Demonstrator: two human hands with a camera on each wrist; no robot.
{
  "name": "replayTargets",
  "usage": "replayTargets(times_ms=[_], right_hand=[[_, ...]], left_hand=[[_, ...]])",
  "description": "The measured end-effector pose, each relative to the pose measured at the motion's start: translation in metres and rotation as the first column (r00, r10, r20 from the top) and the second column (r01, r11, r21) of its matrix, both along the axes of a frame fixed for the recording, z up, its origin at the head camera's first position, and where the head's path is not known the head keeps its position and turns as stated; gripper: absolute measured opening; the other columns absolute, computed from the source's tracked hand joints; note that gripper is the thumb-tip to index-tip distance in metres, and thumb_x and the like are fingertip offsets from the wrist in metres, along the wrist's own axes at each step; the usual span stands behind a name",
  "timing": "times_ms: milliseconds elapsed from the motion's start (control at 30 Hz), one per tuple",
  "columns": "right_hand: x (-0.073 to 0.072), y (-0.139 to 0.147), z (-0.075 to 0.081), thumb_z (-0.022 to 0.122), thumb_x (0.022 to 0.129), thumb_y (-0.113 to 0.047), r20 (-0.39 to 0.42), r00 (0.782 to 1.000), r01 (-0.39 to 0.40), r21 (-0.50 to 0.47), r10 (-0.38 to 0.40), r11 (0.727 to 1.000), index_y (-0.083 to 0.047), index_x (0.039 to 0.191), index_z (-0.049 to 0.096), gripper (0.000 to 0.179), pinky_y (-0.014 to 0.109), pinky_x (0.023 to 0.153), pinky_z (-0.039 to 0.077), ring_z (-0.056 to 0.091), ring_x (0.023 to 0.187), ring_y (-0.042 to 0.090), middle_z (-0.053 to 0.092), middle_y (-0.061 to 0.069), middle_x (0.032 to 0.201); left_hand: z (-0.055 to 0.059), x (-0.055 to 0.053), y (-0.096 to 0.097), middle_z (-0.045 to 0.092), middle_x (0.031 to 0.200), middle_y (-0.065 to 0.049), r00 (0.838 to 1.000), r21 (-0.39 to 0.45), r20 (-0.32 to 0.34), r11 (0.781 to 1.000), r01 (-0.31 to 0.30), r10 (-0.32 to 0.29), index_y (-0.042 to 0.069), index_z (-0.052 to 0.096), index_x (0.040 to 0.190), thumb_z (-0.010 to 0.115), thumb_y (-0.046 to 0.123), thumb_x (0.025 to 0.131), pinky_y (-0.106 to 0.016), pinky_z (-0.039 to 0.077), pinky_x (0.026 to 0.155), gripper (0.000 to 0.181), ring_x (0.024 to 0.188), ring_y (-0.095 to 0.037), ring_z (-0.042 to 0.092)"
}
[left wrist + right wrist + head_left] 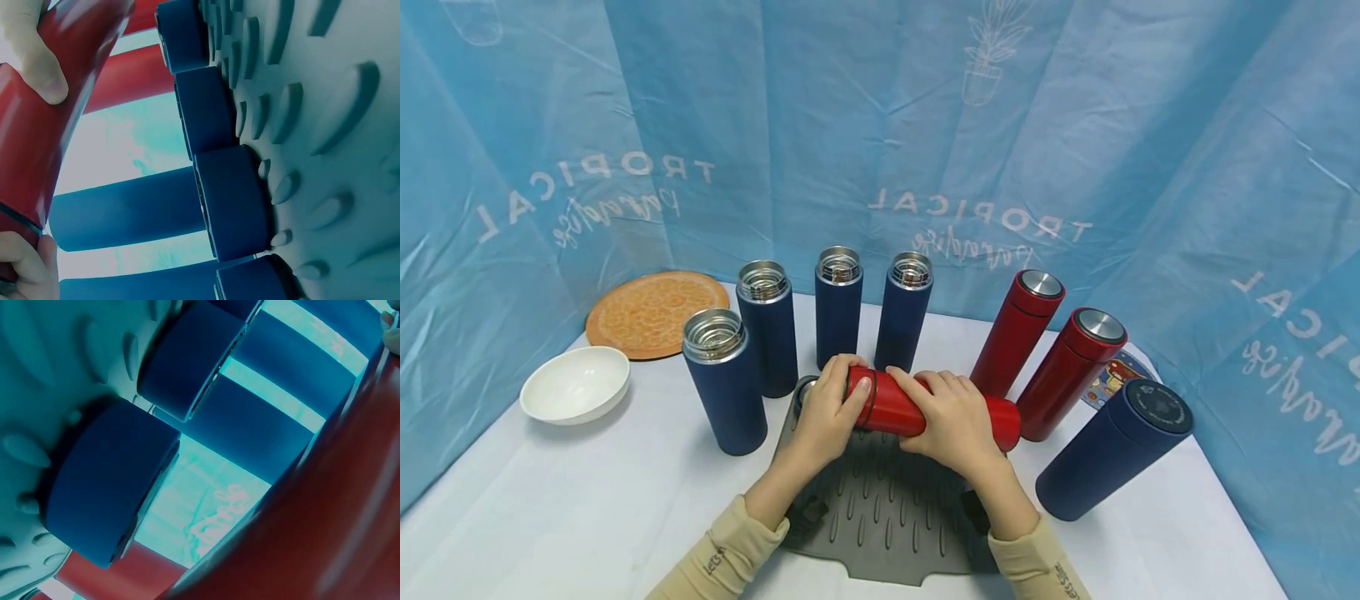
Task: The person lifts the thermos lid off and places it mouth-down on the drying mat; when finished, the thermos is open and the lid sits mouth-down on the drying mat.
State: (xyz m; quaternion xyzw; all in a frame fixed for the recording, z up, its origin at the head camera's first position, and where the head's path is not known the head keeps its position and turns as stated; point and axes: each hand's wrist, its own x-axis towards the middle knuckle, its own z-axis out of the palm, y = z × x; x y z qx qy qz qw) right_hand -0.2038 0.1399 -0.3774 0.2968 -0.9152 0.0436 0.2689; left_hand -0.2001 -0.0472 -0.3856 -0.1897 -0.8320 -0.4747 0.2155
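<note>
A red thermos lies tilted sideways in both hands above a grey tray with raised ridges. My left hand grips its lid end, with the black ring between lid and body beside the fingers. Around the body of the same thermos, my right hand curls its fingers and thumb. In the left wrist view, several dark blue lids sit in a row on the ridged tray, below the thermos; the right wrist view shows a blue lid there too. In the head view, hands and thermos hide these lids.
Several lidless blue thermoses stand behind and left of the tray, steel necks showing. At right stand two lidded red thermoses and a lidded blue thermos. A white bowl and a round orange board lie left.
</note>
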Motion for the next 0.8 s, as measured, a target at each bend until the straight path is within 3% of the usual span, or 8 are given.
replayTargets(times_ms=[433,567,700,800], right_hand=[[-0.0013,0.0024,-0.0068,0.089,0.047,-0.037,-0.026,0.999,-0.019,-0.044,0.018,0.999,-0.026,0.132,0.048,0.095,0.041,0.074,0.051,0.061,0.083,0.023,0.065,0.007,0.098],[-0.0017,0.0017,-0.0061,0.087,0.049,-0.039,-0.1,0.995,-0.012,0.014,0.013,1.0,-0.026,0.132,0.048,0.092,0.041,0.074,0.05,0.06,0.083,0.024,0.064,0.008,0.098],[-0.0034,0.0005,-0.0027,0.085,0.052,-0.041,-0.198,0.98,0.003,0.08,0.012,0.997,-0.027,0.131,0.049,0.088,0.041,0.075,0.049,0.06,0.084,0.026,0.063,0.009,0.099],[-0.0048,0.0015,-0.0006,0.085,0.052,-0.041,-0.204,0.979,0.005,0.084,0.013,0.996,-0.027,0.131,0.05,0.087,0.04,0.076,0.049,0.06,0.084,0.025,0.064,0.009,0.099]], left_hand=[[-0.0003,0.0024,0.0074,0.056,0.102,-0.011,0.998,-0.004,-0.015,0.998,-0.062,0.062,0.007,0.053,0.106,0.042,0.026,0.091,-0.039,0.048,0.067,0.027,0.084,-0.025,0.056],[0.0005,0.0011,0.0068,0.058,0.101,-0.012,0.992,0.027,0.102,0.997,-0.071,0.068,0.006,0.053,0.106,0.039,0.027,0.093,-0.039,0.047,0.068,0.028,0.084,-0.025,0.056],[0.0023,-0.0013,0.0051,0.06,0.101,-0.014,0.969,0.073,0.238,0.993,-0.089,0.069,0.008,0.053,0.106,0.035,0.03,0.095,-0.04,0.045,0.07,0.031,0.085,-0.026,0.055],[0.0036,-0.0027,0.0044,0.058,0.103,-0.015,0.962,0.086,0.27,0.994,-0.063,0.038,0.007,0.052,0.109,0.036,0.03,0.095,-0.038,0.046,0.067,0.031,0.082,-0.026,0.056]])
